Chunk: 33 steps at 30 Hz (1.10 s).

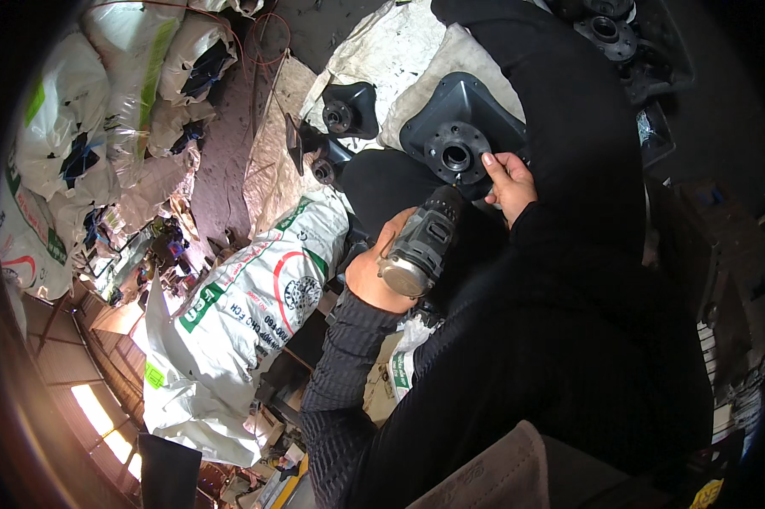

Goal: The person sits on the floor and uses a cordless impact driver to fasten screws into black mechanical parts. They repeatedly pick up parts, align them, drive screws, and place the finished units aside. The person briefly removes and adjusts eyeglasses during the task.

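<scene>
My left hand (381, 270) is closed round the grip of a dark grey cordless drill (423, 242). The drill points away from me, its tip at the near rim of a black flanged part (463, 119). This part has a squarish base with rounded corners and a round collar with small holes around a central opening. Whether the tip touches the rim or sits in a hole, I cannot tell. At the collar's right side, my right hand (511, 187) grips the part between thumb and fingers. The part rests by my dark-clothed legs.
Similar black flanged parts lie on pale sacking (272, 153) at the far left: a smaller one (348, 110) and others beside it. More black parts (611, 38) sit at the far right. A large white printed sack (259, 284) lies left of me, and stuffed white bags (128, 76) stand beyond.
</scene>
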{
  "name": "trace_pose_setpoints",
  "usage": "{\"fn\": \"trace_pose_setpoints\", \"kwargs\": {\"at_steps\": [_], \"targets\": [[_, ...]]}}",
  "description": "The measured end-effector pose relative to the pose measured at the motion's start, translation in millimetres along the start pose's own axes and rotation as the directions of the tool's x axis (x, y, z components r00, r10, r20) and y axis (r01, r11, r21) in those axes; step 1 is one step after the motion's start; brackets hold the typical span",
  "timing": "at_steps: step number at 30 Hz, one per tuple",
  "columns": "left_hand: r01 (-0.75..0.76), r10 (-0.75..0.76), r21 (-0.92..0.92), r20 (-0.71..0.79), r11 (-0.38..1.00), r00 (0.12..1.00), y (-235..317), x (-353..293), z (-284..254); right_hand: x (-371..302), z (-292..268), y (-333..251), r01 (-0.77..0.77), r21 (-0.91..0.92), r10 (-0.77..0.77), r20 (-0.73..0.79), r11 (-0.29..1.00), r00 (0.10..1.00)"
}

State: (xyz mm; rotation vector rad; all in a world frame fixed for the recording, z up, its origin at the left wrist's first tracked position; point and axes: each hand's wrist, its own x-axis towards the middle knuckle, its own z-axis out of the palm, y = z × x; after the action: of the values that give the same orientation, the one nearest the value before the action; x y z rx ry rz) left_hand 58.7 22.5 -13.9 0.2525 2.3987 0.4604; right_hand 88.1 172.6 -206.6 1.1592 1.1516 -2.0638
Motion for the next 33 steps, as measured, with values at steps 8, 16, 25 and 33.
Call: {"fn": "trace_pose_setpoints", "kwargs": {"at_steps": [8, 16, 25, 33], "targets": [[0.151, -0.143, -0.069, 0.101, 0.986, 0.985, -8.3, 1.5, 3.8, 2.9, -1.7, -0.3, 0.025, -0.019, -0.024, 0.022, 1.000, 0.999], [0.145, -0.198, -0.369, -0.110, 0.918, 0.974, -7.9, -27.1, 32.6, -0.3, -3.8, -4.1, 0.080, -0.026, -0.080, 0.004, 0.996, 0.997], [0.082, -0.135, -0.268, -0.187, 0.960, 0.973, -4.8, -41.3, 42.2, 3.9, -9.9, 4.3, 0.327, -0.241, -0.330, 0.031, 0.914, 0.944], [0.037, -0.123, -0.759, -0.057, 0.650, 0.991, -35.6, -15.5, 27.1, 7.4, -12.2, 10.2, 0.358, -0.282, -0.357, 0.055, 0.890, 0.932]]}}
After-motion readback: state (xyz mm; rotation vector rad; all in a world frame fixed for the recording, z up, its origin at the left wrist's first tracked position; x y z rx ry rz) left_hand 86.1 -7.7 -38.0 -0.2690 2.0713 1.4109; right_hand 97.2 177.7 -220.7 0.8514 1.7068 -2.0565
